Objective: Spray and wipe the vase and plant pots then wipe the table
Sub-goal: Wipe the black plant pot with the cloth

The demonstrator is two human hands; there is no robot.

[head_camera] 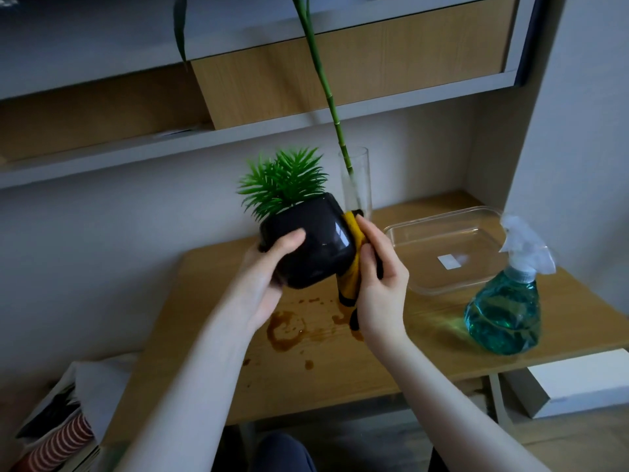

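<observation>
Head view. The left hand [272, 267] grips a black plant pot [306, 243], its fingers [289, 240] curled round the near wall, and holds it tilted and lifted clear of the wooden bench [425, 352]. The right hand [377, 284] presses a yellow cloth [350, 267] flat against the pot's right side, fingers wrapped over the cloth. The green plant [282, 182] leans away to the left. Behind the pot stands a clear glass vase [357, 185] holding a green stalk [326, 90]. To the right lie a clear tray [408, 233] and, near the bench edge, a spray bottle [503, 308] of blue-green liquid. Brown wet stains [286, 330] mark the bench below the hands. Step in hand, as judged: wiping the pot. The next move likely calls for turning the pot to reach unwiped faces, then setting it down; the bench stains remain to be wiped.
</observation>
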